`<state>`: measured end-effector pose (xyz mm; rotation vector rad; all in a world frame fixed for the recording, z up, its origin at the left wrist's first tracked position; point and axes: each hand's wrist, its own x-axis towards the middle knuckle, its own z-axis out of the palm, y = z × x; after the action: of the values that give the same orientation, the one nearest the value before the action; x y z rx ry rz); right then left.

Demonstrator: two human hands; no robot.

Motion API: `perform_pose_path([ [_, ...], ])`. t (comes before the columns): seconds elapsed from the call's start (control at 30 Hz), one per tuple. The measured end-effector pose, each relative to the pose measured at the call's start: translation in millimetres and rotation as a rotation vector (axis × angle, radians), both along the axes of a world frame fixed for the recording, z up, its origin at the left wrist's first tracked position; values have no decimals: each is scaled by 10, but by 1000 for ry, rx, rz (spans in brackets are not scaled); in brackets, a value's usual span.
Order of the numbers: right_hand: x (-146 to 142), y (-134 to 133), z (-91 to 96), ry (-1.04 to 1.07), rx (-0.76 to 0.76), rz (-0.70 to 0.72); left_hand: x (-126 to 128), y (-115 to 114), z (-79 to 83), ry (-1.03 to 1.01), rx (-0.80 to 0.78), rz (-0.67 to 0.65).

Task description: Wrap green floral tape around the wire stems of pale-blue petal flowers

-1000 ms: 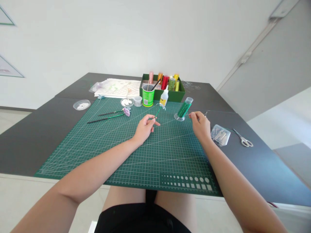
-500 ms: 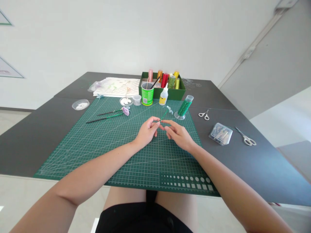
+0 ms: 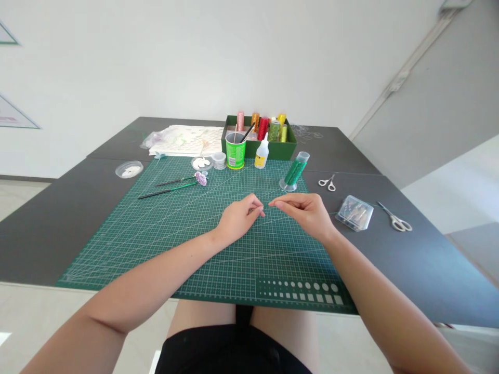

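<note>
My left hand (image 3: 240,215) is held over the green cutting mat (image 3: 187,249), thumb and fingers pinched together. Across a small gap, my right hand (image 3: 306,209) pinches too, its fingertips pointing at the left ones. Whatever lies in either pinch is too small or hidden to make out. Beyond the right hand stands a spool of green thread (image 3: 295,170), tilted in appearance. A lilac flower (image 3: 200,178) on a green-wrapped stem (image 3: 183,186) rests on the mat to the left, beside a second dark stem.
Behind the mat are a green can (image 3: 236,153) with sticks, a glue bottle (image 3: 261,154) and a green box (image 3: 286,150) of thread spools. Small scissors (image 3: 328,182), a clear case (image 3: 354,213) and larger scissors (image 3: 397,221) lie right. Dishes (image 3: 130,169) of white pieces sit left.
My hands have moved apart slightly, the right one shifting right and closing into a pinch. The green stem with a pale blue flower, seen above my fingers before, no longer shows.
</note>
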<state>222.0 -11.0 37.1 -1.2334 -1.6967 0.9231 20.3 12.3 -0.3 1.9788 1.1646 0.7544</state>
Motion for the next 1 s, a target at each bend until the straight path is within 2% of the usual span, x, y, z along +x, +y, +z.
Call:
perform_pose_path([
  [0.13, 48, -17, 66, 45, 31, -53, 3, -36, 29, 246, 119, -60],
  [0.23, 71, 4, 62, 38, 38, -89, 9, -53, 16, 296, 187, -145],
  [0.4, 105, 91, 8, 7, 51, -103, 28, -92, -5, 244, 271, -270],
  [0.57, 173, 192, -78, 6, 10, -112, 29, -95, -9, 185, 296, -311],
  [0.87, 271, 306, -219, 141, -287, -80, 24, -93, -11, 55, 385, -272],
  [1.0, 292, 336, -286, 144, -327, -41, 26, -108, 6, -60, 401, -217],
])
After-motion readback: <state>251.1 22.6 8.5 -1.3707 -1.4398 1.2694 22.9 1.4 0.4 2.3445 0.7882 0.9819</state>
